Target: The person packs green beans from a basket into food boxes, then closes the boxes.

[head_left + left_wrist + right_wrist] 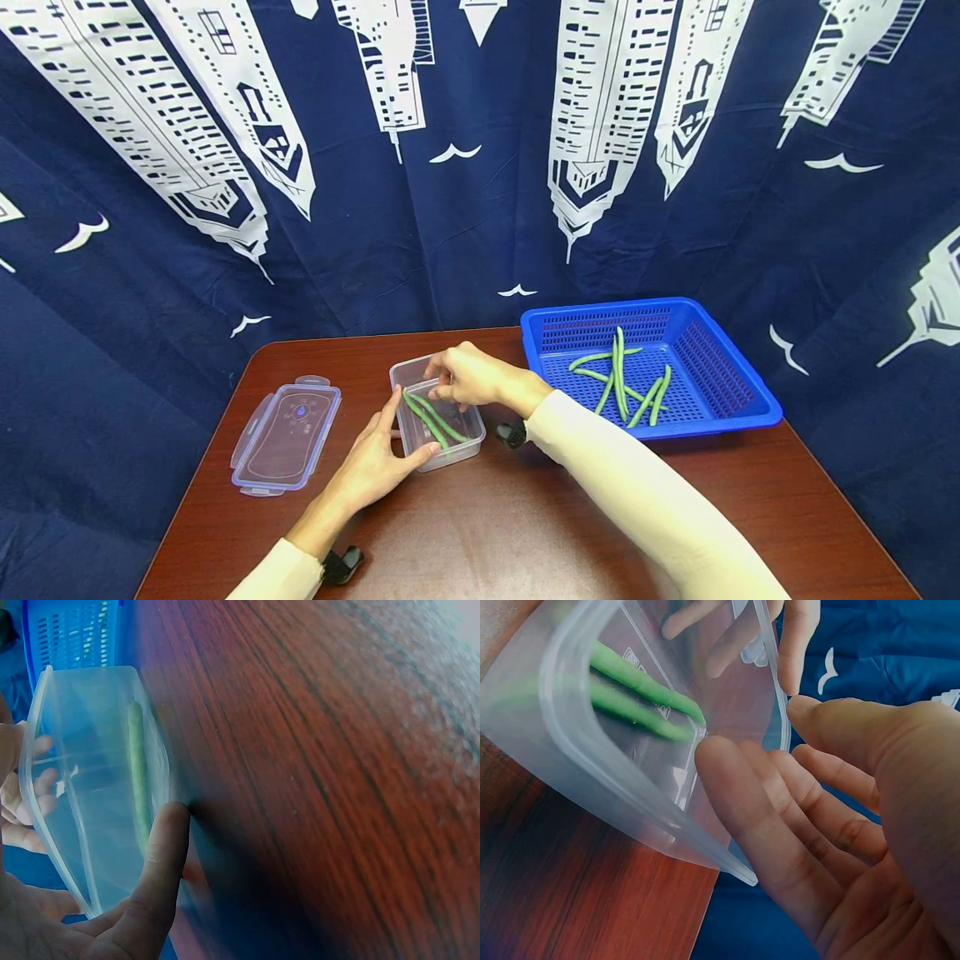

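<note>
Clear plastic walls of a small container (454,456) were bracketed by the left hand (375,467) on the brown table (480,533), its thumb being placed at the near left corner and its other fingers along the left side. Those fingers were spread wide and nearly straight; the container was touched rather than clasped, probably so that it would be kept from sliding. Two green beans (426,422) were laid side by side along its floor, likely because they were best fitted in lengthwise. At the far right part of the opening, the right hand (472,375) was held with its fingers loosely bent and parted, and nothing was seen gripped; whether a fingertip was touching the beans could not be told. Further beans (618,375) were scattered, some crossed, in a blue slotted basket (731,423) to the right, presumably put there for easy reach by that arm. A lid (288,437) with its flaps spread outward was laid flat to the left, well apart from the container, perhaps so that the opening was left free. The container's far right corner was hidden by the right hand, and the table before the basket was crossed by the right sleeve (637,483). Behind, a printed navy curtain (450,225) was hung.
</note>
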`<action>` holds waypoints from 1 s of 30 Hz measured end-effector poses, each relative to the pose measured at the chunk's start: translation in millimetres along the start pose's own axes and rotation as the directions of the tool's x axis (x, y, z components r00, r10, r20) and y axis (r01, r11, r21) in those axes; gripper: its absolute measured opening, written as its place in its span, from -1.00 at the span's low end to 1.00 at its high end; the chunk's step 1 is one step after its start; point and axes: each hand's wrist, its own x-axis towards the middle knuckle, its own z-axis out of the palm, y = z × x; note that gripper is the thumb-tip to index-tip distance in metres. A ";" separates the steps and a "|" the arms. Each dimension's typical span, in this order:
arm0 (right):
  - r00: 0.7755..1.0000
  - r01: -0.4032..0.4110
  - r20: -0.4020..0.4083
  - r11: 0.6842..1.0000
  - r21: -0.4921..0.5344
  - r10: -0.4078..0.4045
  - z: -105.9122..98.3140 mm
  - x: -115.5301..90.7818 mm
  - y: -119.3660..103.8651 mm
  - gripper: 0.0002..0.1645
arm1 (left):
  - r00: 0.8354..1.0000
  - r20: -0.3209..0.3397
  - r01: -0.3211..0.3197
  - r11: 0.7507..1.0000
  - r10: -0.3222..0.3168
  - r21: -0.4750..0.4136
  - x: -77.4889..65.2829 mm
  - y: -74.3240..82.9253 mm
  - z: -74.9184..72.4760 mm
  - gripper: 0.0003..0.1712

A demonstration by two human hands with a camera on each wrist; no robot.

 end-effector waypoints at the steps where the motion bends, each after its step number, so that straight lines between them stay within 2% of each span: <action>1: 1.000 0.002 0.001 1.000 -0.007 -0.002 0.1 -0.2 0.3 -0.63 | 1.000 0.000 0.001 1.000 -0.001 0.000 0.0 0.1 0.1 0.48; 15: 0.998 0.055 -0.037 0.994 -0.092 -0.059 -9.7 -9.4 -3.9 -0.74 | 1.000 0.002 0.005 1.000 -0.005 0.009 -0.4 1.2 -0.1 0.47; 24: 0.989 0.097 -0.090 0.976 -0.197 -0.116 -24.8 -21.2 -3.4 -0.74 | 1.000 -0.001 0.004 1.000 -0.004 0.015 -0.7 1.4 -0.2 0.47; 30: 0.984 0.099 -0.122 0.971 -0.217 -0.127 -38.8 -32.1 0.7 -0.75 | 1.000 -0.013 0.002 1.000 -0.002 0.016 0.0 -0.4 0.9 0.46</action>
